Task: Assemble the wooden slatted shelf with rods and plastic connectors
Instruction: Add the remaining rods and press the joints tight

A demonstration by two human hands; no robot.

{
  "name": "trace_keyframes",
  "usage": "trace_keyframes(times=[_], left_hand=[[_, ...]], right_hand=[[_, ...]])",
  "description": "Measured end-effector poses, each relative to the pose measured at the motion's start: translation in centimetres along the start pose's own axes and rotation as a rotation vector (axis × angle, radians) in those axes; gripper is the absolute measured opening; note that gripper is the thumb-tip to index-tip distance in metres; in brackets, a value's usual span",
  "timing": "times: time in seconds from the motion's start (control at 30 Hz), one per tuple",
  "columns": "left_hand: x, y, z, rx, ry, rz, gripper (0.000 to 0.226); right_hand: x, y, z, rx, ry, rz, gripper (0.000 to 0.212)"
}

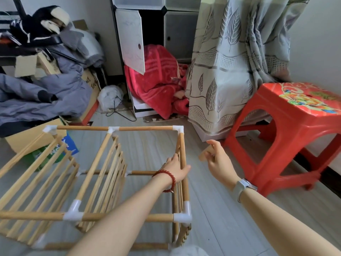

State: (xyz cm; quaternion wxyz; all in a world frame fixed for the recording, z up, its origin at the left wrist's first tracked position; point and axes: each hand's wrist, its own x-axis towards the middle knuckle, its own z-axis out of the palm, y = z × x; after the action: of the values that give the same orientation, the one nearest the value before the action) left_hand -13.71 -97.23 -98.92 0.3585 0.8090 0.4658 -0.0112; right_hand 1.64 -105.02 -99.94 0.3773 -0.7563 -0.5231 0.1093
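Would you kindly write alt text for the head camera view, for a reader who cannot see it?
A person's left hand grips a rod on the right side of a half-built wooden shelf joined by white plastic connectors, while the right hand holds a small wooden piece beside it. A red plastic stool stands to the right on the grey floor.

Soft even daylight; faint shadows; wide-angle bending at edges; slight blur.
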Motion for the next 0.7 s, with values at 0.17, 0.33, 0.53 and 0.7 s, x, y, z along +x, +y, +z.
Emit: trace_keyframes(times=[0.17,0.33,0.53,0.7], left_hand=[[4.3,2.9,3.9,0.147,0.234,-0.072,0.09],[4.4,2.0,4.2,0.264,0.247,-0.01,0.091],[-1.3,-1.0,2.9,0.328,0.013,0.116,0.09],[-6.4,-5.1,-0.1,0.495,-0.071,0.192,0.081]], right_hand=[[0.3,2.0,-1.3,-0.03,0.03,0.089,0.036],[0.2,3.4,-1.8,-0.075,-0.008,0.136,0.035],[-0.4,0.9,0.0,0.013,0.004,0.115,0.032],[-2.7,-1.5,1.6,0.084,-0.009,0.057,0.024]])
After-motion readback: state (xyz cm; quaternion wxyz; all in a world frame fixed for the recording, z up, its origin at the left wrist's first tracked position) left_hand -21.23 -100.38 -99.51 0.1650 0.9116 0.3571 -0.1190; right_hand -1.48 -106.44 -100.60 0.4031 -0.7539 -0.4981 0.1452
